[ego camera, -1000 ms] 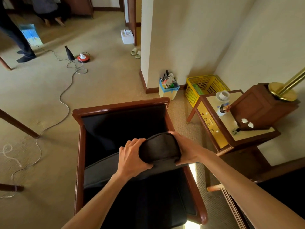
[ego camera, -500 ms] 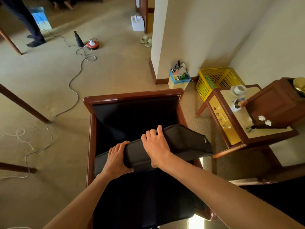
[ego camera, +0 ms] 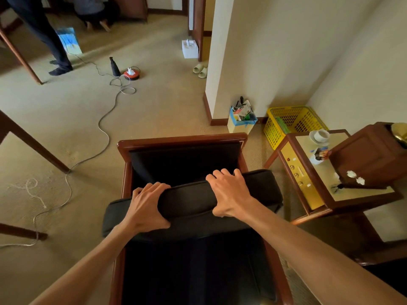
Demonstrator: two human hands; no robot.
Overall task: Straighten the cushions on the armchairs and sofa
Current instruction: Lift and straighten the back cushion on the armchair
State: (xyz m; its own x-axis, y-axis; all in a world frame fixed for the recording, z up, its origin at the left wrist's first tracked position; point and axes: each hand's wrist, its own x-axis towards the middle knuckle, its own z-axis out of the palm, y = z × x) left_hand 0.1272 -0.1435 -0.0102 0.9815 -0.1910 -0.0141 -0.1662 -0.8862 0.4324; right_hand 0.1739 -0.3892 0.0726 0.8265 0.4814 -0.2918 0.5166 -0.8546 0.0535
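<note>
The left hand and right hand are gripping a dark cushion, fingers curling over its top edge, holding it crosswise above the wooden armchair. Beige carpet is lying around it; a side tabletop is carrying a cup to the right.

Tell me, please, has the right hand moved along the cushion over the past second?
Yes. The right hand has left the cushion's right end and now grips its top edge nearer the middle, between the armchair's wooden arms.
</note>
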